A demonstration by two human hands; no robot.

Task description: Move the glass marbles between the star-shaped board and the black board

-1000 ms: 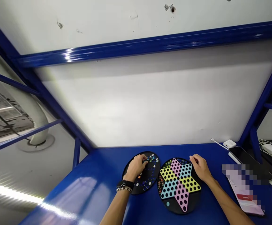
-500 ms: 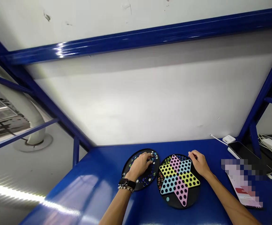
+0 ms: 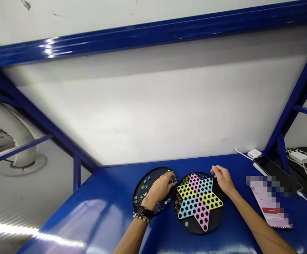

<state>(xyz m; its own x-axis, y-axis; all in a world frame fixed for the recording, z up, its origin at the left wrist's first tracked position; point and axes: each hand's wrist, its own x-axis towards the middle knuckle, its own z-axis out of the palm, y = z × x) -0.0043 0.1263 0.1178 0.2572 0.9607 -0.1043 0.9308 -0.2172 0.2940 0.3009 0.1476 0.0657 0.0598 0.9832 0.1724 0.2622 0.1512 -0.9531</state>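
Note:
My left hand (image 3: 162,187), with a dark watch and a bead bracelet at the wrist, reaches over a round black tray (image 3: 135,190). Its fingers are bent down at the tray's right rim among small glossy marbles (image 3: 144,186), thumb and fingertips apart. Right beside the tray lies a round black Chinese checkers board (image 3: 199,197) with a pink, yellow and blue star full of dark holes. Several reddish marbles (image 3: 178,201) sit along its left rim. At the board's upper right, my right hand (image 3: 223,178) is closed with curled fingers; anything inside is hidden.
Both round pieces lie on a blue table (image 3: 111,190) against a white wall panel (image 3: 153,106) with blue metal frame bars. To the right are a lit phone (image 3: 271,208), a dark phone (image 3: 271,171), a white adapter (image 3: 254,153) and white cables.
My left hand has shifted slightly toward the tray's right rim, uncovering more marbles on its left side. The whole view has moved a little; my right hand stays by the board.

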